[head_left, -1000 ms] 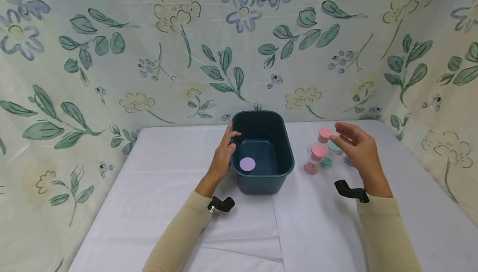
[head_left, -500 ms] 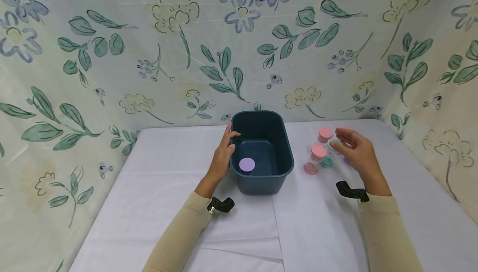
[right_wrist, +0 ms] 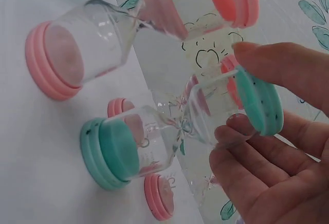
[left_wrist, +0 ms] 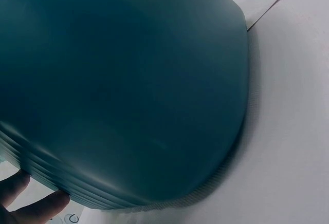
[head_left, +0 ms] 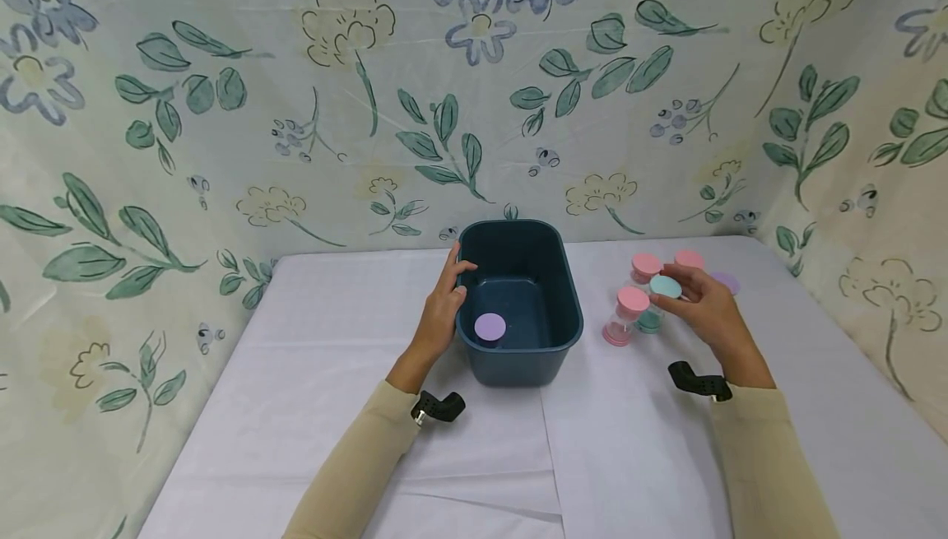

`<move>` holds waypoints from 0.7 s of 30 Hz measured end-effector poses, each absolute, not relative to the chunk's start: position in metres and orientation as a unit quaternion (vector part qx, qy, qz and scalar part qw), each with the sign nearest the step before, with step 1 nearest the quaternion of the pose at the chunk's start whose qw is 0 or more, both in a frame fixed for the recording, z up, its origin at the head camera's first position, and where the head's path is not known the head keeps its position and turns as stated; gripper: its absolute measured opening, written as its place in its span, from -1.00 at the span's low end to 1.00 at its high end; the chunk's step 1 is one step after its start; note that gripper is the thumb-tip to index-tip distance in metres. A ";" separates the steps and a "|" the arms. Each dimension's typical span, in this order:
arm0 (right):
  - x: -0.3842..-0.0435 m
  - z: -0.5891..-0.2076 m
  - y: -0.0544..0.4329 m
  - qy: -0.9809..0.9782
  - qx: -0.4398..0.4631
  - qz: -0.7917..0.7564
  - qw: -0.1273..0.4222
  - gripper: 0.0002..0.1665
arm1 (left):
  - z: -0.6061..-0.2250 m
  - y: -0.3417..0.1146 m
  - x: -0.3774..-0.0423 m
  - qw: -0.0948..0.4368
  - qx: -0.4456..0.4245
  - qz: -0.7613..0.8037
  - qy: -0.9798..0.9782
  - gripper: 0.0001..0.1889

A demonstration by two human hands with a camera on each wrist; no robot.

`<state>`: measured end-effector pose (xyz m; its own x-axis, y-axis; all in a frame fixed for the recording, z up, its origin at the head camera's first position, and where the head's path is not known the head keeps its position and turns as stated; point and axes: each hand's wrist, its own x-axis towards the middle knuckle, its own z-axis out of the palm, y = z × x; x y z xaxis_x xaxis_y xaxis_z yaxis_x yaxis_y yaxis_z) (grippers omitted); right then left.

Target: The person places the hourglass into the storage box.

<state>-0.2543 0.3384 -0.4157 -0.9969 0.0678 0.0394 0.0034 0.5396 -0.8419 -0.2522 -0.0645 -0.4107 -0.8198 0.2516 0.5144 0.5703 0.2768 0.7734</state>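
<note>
A dark teal bin [head_left: 518,233] stands mid-table with a purple-capped sand timer [head_left: 490,327] inside it. My left hand [head_left: 448,292] holds the bin's left wall, thumb hooked over the rim; in the left wrist view its fingertips [left_wrist: 32,203] lie beside the bin wall [left_wrist: 128,80]. My right hand [head_left: 685,296] pinches the top cap of a teal-capped sand timer [head_left: 664,286], which stands upright on the cloth. In the right wrist view the thumb and fingers [right_wrist: 267,178] grip that teal timer [right_wrist: 154,142].
A pink-capped timer [head_left: 632,302] stands just left of the teal one, also seen close by as the pink timer [right_wrist: 87,49]. Two more pink timers [head_left: 646,264] and a purple one [head_left: 724,281] stand behind. A white cloth [head_left: 333,407] covers the table; floral fabric walls [head_left: 296,111] surround it.
My right hand came down from hovering open above the timers and closed its thumb and fingers on the teal timer's top cap. The left hand and the bin stayed still.
</note>
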 end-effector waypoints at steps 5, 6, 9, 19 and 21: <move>-0.255 -0.419 0.341 -0.873 -0.031 0.486 0.015 0.06 | -0.412 -0.065 -0.253 0.146 -0.261 -0.541 -0.786 -0.59; -0.255 -0.419 0.341 -0.873 -0.032 0.486 0.012 0.07 | -0.412 -0.065 -0.253 0.146 -0.261 -0.541 -0.786 -0.59; -0.255 -0.420 0.343 -0.872 -0.030 0.489 0.006 0.08 | -0.423 -0.066 -0.262 0.144 -0.256 -0.539 -0.789 -0.57; -0.253 -0.419 0.346 -0.876 -0.016 0.483 -0.003 0.03 | -0.451 -0.068 -0.282 0.163 -0.260 -0.536 -0.787 -0.57; -0.253 -0.419 0.346 -0.876 -0.015 0.482 -0.003 0.02 | -0.451 -0.068 -0.282 0.161 -0.257 -0.534 -0.789 -0.57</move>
<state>-0.2528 0.3465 -0.4186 -0.9995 0.0240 -0.0207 0.0303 0.5341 -0.8449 -0.2815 -0.0680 -0.4509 -0.8162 0.2335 0.5285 0.5774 0.2974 0.7604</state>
